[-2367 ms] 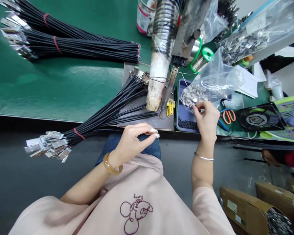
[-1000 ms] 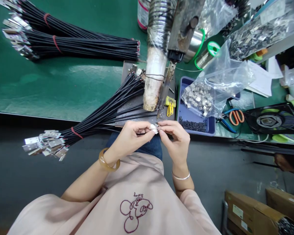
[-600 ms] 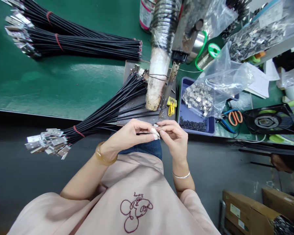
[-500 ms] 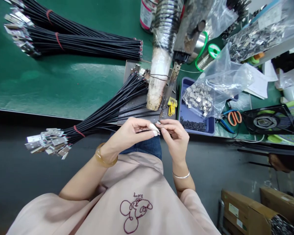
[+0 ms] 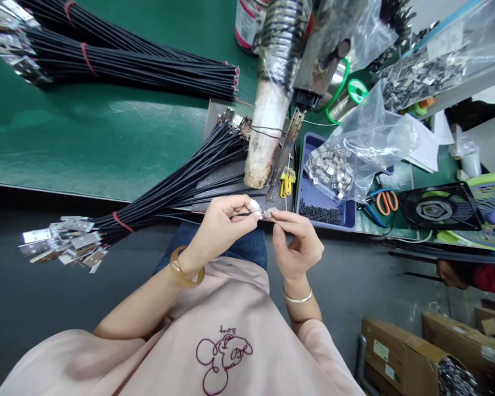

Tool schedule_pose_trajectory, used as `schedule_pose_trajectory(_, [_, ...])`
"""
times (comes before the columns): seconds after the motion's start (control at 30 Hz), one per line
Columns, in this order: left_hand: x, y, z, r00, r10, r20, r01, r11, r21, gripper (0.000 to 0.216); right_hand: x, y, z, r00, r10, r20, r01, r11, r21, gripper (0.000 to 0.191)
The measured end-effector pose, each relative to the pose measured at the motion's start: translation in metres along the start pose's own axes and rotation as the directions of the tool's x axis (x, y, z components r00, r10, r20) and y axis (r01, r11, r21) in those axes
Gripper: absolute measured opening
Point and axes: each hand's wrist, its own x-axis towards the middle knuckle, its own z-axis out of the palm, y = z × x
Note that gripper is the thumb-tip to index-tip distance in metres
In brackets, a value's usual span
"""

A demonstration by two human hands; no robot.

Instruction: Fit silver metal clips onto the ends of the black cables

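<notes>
My left hand [image 5: 221, 224] is closed in a pinch on the end of a thin black cable [image 5: 240, 214] at the bench's near edge. My right hand [image 5: 297, 242] meets it fingertip to fingertip and pinches a small metal clip [image 5: 269, 211] onto that cable end. Just behind them lies a bundle of black cables [image 5: 177, 184] tied with a red band, its metal-tagged ends [image 5: 61, 245] hanging off the bench to the left. Above the hands stands a soldering iron on its holder [image 5: 286, 148] beside a white wrapped post [image 5: 266, 137].
A blue tray [image 5: 319, 201] holds a clear bag of metal clips [image 5: 334, 168] and small black parts. More tied cable bundles [image 5: 119, 60] lie at the back left on the green mat [image 5: 86, 143]. Orange-handled scissors [image 5: 383, 201], a fan [image 5: 437, 204], solder spools and cardboard boxes [image 5: 400, 352] sit right.
My right hand left the bag of clips and came to my left hand with a clip. Both hands have stayed together at the cable end since, shifting slightly.
</notes>
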Motion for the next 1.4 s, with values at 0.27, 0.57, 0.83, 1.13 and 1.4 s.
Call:
schedule_pose_trajectory(0.27, [0.001,0.0,0.003,0.999,0.02,-0.035,-0.018,0.998,0.053,0.013,0.001,0.009,0.003,0.994,0.102,0.024,-0.103,0.994,0.033,0.014])
schedule_pose_trajectory(0.57, [0.004,-0.002,0.006,0.989,0.097,-0.111,-0.075,0.98,0.182,0.014,0.008,0.012,0.006,0.98,-0.188,0.069,0.2,0.951,-0.238,0.022])
schedule_pose_trajectory(0.83, [0.005,0.003,0.007,0.979,0.127,-0.16,-0.095,0.976,0.195,0.013,0.013,0.008,0.006,0.969,-0.232,0.092,0.248,0.93,-0.27,0.02])
schedule_pose_trajectory(1.13, [0.003,0.002,0.006,0.989,0.081,-0.127,-0.053,0.976,0.212,0.011,0.007,0.008,0.004,0.961,-0.247,0.124,0.274,0.905,-0.324,0.02])
schedule_pose_trajectory(1.4, [-0.002,0.006,0.008,0.985,0.162,-0.065,-0.14,0.956,0.259,0.012,0.016,0.004,-0.004,0.994,-0.079,0.072,0.093,0.973,-0.214,0.017])
